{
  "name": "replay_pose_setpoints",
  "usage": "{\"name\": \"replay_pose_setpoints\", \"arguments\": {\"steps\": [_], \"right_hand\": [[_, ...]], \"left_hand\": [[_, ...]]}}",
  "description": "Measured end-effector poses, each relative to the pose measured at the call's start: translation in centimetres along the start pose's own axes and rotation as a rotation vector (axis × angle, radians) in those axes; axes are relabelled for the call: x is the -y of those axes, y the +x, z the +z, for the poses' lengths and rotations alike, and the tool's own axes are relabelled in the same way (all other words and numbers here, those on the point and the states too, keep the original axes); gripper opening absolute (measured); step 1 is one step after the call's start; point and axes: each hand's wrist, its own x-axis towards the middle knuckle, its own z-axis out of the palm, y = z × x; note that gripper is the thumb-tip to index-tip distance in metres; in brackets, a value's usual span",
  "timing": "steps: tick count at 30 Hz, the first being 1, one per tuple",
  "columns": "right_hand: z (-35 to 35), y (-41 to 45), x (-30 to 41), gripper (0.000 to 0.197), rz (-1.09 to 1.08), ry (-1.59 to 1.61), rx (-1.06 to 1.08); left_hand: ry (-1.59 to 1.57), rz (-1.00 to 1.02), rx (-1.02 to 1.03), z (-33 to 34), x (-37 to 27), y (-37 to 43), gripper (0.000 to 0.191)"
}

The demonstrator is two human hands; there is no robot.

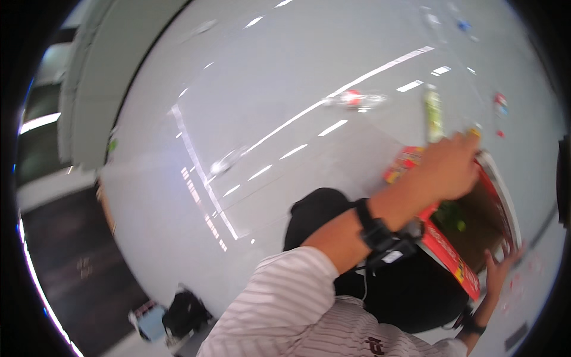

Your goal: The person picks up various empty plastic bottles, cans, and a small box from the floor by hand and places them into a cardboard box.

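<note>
Before my knees is a red and yellow cardboard box (450, 247), its top open, tilted in the view and bearing printed writing. Inside its brown interior lies something green (455, 218), too blurred to name. My left hand (453, 167), wearing a black wrist device, is curled over the box's far edge and hides part of the rim. Just past its fingertips shows a small yellow thing (475, 132); whether the hand touches it is unclear. My right hand (502, 270) rests against the box's right side, thumb and fingers around the wall. A bottle with a yellow-green label (433, 114) lies beyond the left hand.
On the glossy grey floor (267, 80) lie several plastic bottles, among them a red-labelled bottle (363, 99), a clear bottle (227, 160) and a red-and-blue-labelled bottle (500, 105). A black bag (185, 314) sits beside a light-blue container (149, 319). Leftward is a dark mat (80, 267).
</note>
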Motion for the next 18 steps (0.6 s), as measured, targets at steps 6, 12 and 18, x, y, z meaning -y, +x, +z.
{"name": "replay_pose_setpoints", "arguments": {"steps": [6,12,18], "right_hand": [[1.9,-0.6,-1.0,0.099,0.095,0.05,-0.115],[0.8,0.7,-7.7,0.079,0.414,0.137,-0.088],[3.6,2.3,-6.4,0.063,0.601,0.379,0.453]], "left_hand": [[0.132,-0.098,0.107,-9.5,-0.5,-2.8,0.046],[0.256,-0.471,-0.554,-24.0,17.2,-12.5,0.038],[0.59,-1.221,-0.353,-24.9,43.1,-29.9,0.073]]}}
